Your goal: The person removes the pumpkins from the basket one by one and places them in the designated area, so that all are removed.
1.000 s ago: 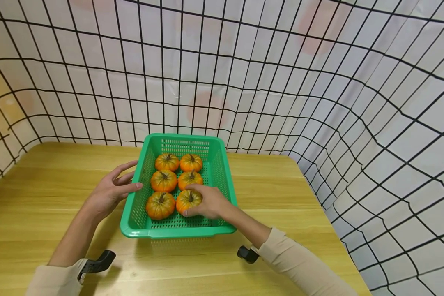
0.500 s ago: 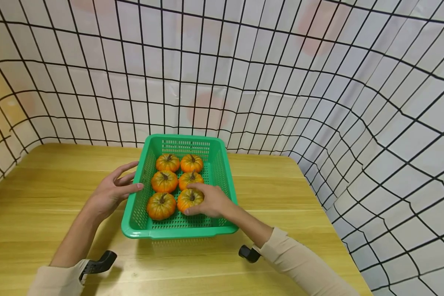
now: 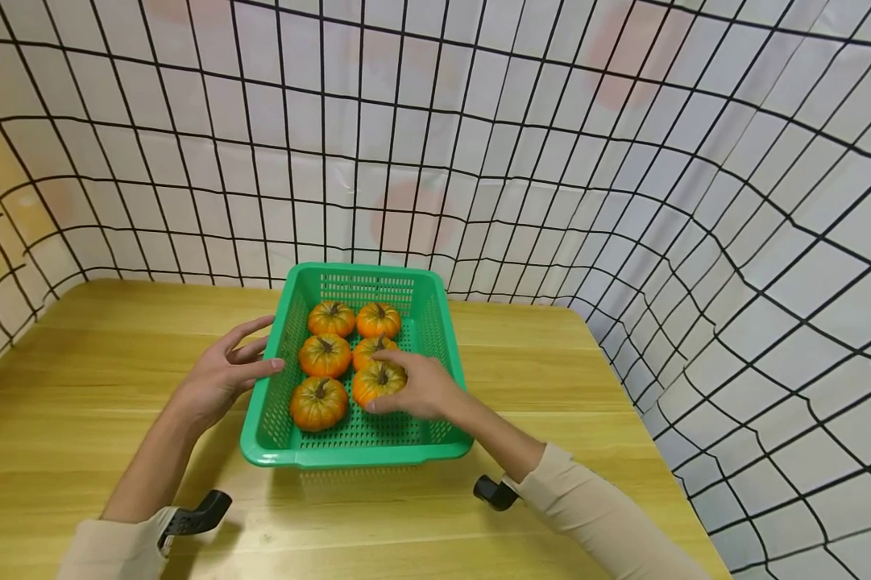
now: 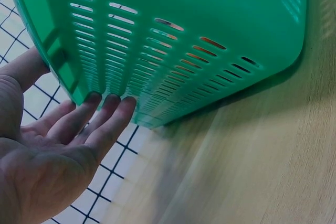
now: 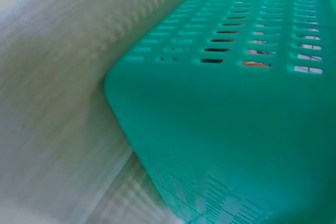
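A green plastic basket (image 3: pixel 355 457) with slotted walls stands on the table. My left hand (image 3: pixel 213 383) holds its left side, thumb over the rim and fingertips against the outer wall; the left wrist view shows that hand (image 4: pixel 50 166) beside the basket wall (image 4: pixel 199 3). Inside lie several small orange pumpkins with brown stems, among them one at front left (image 3: pixel 319 404). At front right, my right hand (image 3: pixel 431 388) grips another pumpkin (image 3: pixel 375 385) between thumb and fingers. That pumpkin partly covers the one behind it (image 3: pixel 368 351). In the right wrist view the basket wall (image 5: pixel 210 114) hides the right hand.
The wooden table (image 3: pixel 551 379) extends on both sides of the basket. Black wire mesh (image 3: pixel 479 173) over a pale sheet rises behind the table and along its sides. A black wrist mount (image 3: pixel 199 513) sits at the left cuff, another (image 3: pixel 496 493) at the right.
The right hand has shifted slightly right and away from me, the gripped pumpkin moving with it toward the one behind. The left hand keeps its place on the basket.
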A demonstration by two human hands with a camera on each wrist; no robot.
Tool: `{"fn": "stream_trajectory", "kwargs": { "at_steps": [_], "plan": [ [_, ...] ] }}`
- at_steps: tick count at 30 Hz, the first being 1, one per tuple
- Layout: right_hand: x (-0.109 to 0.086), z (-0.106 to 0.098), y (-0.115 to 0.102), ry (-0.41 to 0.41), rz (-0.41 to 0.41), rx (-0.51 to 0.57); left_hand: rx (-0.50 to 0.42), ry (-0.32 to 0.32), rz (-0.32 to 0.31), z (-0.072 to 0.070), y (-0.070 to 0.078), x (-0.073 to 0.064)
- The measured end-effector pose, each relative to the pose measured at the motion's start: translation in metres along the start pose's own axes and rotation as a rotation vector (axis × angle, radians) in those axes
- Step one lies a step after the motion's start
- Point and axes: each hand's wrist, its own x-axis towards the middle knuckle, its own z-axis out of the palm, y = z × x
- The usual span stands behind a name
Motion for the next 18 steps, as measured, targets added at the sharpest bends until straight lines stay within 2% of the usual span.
{"fn": "stream_trajectory", "kwargs": {
  "at_steps": [10, 18],
  "plan": [
    [-0.005, -0.019, -0.004, 0.051, -0.026, 0.040, -0.006, 0.004, -0.001, 0.000, 0.001, 0.000],
    [-0.008, -0.034, -0.001, 0.149, -0.028, 0.027, -0.007, 0.001, -0.006, 0.001, 0.002, -0.001]
  ]
}}
